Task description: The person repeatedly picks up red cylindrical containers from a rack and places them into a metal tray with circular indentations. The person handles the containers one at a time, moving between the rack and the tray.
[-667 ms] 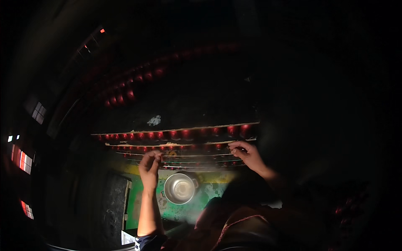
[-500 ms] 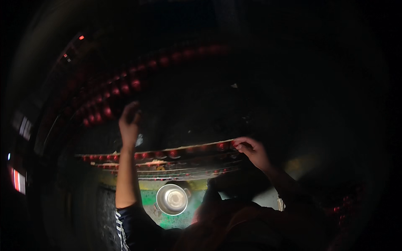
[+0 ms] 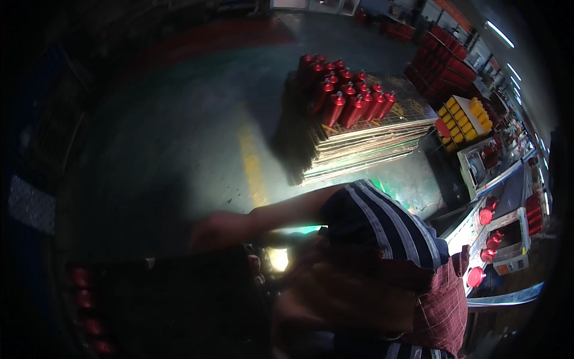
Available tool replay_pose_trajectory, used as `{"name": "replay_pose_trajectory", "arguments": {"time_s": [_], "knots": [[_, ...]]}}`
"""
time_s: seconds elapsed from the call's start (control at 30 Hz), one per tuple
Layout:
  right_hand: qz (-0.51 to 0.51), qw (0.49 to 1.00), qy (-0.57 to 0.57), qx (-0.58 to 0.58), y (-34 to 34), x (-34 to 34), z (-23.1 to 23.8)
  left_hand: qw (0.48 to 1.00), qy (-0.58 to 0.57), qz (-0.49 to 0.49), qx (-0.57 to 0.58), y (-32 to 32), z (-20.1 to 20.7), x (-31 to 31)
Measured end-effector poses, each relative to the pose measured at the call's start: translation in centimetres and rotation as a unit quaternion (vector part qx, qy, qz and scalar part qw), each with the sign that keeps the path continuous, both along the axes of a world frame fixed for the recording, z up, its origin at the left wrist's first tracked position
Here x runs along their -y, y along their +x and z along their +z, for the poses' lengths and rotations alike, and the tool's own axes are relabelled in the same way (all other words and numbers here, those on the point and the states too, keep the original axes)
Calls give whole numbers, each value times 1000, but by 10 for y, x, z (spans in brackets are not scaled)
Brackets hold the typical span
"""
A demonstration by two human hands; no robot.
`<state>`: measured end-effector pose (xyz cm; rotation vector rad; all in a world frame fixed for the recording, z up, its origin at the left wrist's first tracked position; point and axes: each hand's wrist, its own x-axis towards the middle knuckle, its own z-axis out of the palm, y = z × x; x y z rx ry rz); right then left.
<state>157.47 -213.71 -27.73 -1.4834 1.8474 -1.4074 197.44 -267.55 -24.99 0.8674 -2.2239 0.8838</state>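
Observation:
My right arm, in a dark sleeve with pale stripes [image 3: 382,218], reaches to the left across the view. At its end my right hand [image 3: 220,231] is dim and smeared by motion, above the edge of a dark surface [image 3: 191,299]. Its fingers do not show clearly, nor whether they hold anything. Several red rounded objects [image 3: 84,297] line the far left side of that surface. Part of a striped left sleeve [image 3: 409,352] shows at the bottom edge, but my left hand is out of view. A checked reddish apron [image 3: 439,305] covers my front.
Several red metal cylinders [image 3: 354,107] with silvery necks stand on a tall stack of flat sheets [image 3: 365,155]. Yellow cylinders [image 3: 457,122] are stacked beyond. At right, a long bench [image 3: 475,239] carries red parts. The floor has a yellow line [image 3: 251,164].
The view has swung to the right, bringing the sheet stack, cylinders and bench into sight. My left hand has left the view. The thin strips and the metal pot no longer show clearly.

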Motion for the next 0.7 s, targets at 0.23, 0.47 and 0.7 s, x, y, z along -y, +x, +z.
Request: {"name": "replay_pose_trajectory", "arguments": {"time_s": [0.23, 0.47, 0.7], "knots": [[80, 991, -90, -63, -3, 151, 17, 994, -88, 10, -70, 52, -50, 1], [21, 971, -107, -213, 26, 362, 48, 900, 308, 19, -307, 14, 14, -228], [-33, 969, 94, -226, 60, 455, 55, 857, 400, 95, -312, 6, 38, -351]]}}
